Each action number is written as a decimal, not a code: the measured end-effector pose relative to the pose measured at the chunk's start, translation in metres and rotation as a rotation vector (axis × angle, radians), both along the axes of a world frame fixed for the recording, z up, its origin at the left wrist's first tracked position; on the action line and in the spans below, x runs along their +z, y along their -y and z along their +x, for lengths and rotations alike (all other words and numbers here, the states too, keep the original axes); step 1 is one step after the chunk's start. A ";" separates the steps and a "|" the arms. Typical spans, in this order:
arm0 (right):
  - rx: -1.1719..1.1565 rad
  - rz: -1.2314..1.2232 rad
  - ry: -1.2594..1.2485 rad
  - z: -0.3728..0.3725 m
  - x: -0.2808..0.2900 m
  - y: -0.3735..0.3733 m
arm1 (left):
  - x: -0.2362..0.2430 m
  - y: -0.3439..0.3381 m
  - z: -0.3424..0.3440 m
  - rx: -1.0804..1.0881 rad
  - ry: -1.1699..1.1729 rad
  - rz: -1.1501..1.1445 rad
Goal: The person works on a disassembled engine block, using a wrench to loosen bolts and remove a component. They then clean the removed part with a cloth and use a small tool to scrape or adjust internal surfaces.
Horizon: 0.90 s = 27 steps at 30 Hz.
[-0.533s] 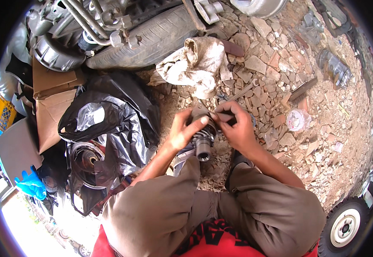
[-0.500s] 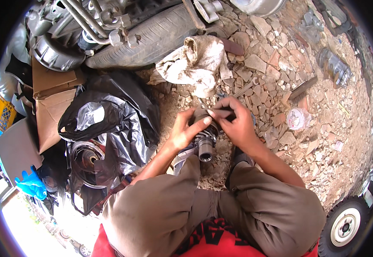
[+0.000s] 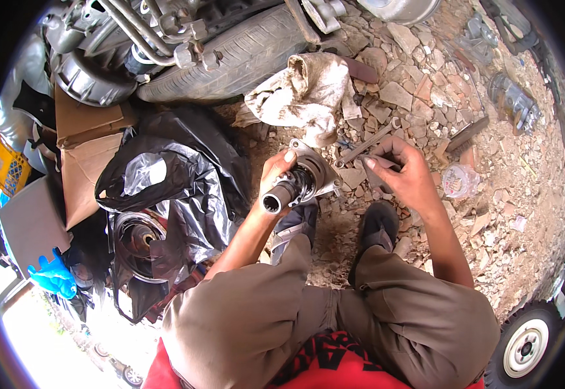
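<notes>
My left hand (image 3: 275,170) is closed round a greasy metal shaft housing (image 3: 305,172) with a bolt-holed flange. Its hollow, splined shaft end (image 3: 273,202) points toward me, tilted down to the left. Off to the right, apart from the housing, my right hand (image 3: 407,170) pinches a small dark flat piece (image 3: 378,172) between thumb and fingers; what exactly it is cannot be made out. Both hands are above the ground in front of my knees. Just beyond the housing lies a stained whitish rag (image 3: 302,94).
A tyre (image 3: 230,58) and engine parts (image 3: 94,74) lie at the far left. Nearer are a cardboard box (image 3: 91,162), a black plastic bag (image 3: 204,155) and a blue glove (image 3: 53,273). Broken stones (image 3: 396,94), a clear plastic cup (image 3: 459,181) and a plastic bottle (image 3: 513,102) are at right.
My hands have come apart: the right hand moved right, off the housing, with the dark piece. My left hand has turned the housing, so its shaft end now points down-left and the flange shows.
</notes>
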State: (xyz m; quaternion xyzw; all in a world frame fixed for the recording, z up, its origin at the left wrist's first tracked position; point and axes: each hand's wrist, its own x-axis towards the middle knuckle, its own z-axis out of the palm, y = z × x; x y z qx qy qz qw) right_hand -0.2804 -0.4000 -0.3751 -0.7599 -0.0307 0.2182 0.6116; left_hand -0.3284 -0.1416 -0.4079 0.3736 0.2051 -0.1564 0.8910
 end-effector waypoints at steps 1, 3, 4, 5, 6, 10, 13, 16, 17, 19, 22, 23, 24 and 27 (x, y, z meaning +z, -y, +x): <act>0.002 0.020 -0.030 0.000 0.001 0.000 | -0.003 -0.001 0.000 0.008 -0.023 0.006; 0.006 0.060 -0.091 0.000 0.003 -0.003 | -0.015 -0.009 -0.003 -0.050 -0.029 -0.017; 0.029 0.036 -0.012 -0.003 0.001 -0.007 | -0.016 -0.009 -0.004 -0.069 -0.008 0.028; 0.029 0.032 -0.011 -0.007 -0.001 -0.010 | -0.017 -0.008 -0.005 -0.087 0.014 0.073; 0.028 0.029 -0.010 -0.010 -0.001 -0.014 | -0.017 -0.008 -0.005 -0.087 -0.003 0.106; 0.026 -0.044 0.005 -0.017 0.006 -0.025 | -0.001 0.001 -0.001 -0.083 -0.021 0.213; 0.028 -0.081 0.026 -0.015 0.011 -0.028 | 0.003 0.004 0.001 -0.084 -0.028 0.248; -0.042 -0.041 0.051 -0.016 0.008 -0.030 | 0.001 0.005 0.001 -0.084 -0.026 0.228; -0.067 -0.024 0.065 -0.017 0.002 -0.030 | -0.001 0.004 0.001 -0.069 -0.038 0.215; -0.115 0.007 0.054 -0.018 -0.002 -0.030 | -0.006 0.004 0.000 -0.037 -0.063 0.189; -0.177 0.067 -0.055 -0.017 0.000 -0.032 | -0.005 0.010 0.000 0.062 -0.166 0.095; -0.194 0.099 -0.110 -0.016 0.004 -0.034 | -0.003 0.012 0.001 0.078 -0.195 0.066; -0.210 0.130 -0.166 -0.016 0.007 -0.035 | -0.002 0.014 0.001 0.095 -0.225 0.037; -0.223 0.074 -0.082 -0.021 -0.009 -0.038 | -0.011 0.010 -0.001 0.061 -0.226 -0.004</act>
